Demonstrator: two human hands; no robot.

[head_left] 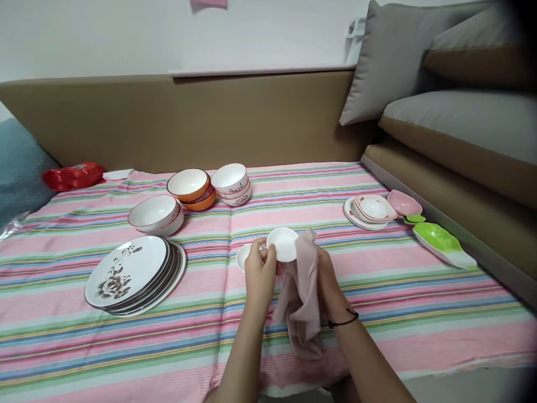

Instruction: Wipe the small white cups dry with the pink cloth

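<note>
A small white dish is held up by its left edge in my left hand, thumb on its face. My right hand grips a greyish-pink cloth, which covers the dish's right edge and hangs down below it. The cloth hides most of my right fingers. Behind my left hand, another small white dish lies on the striped cloth, partly covered by the fingers.
Left of my hands are a stack of flowered plates, white bowls, orange bowls and patterned bowls. At right sit small dishes, a pink dish and a green leaf-shaped dish. Cushions border the right side.
</note>
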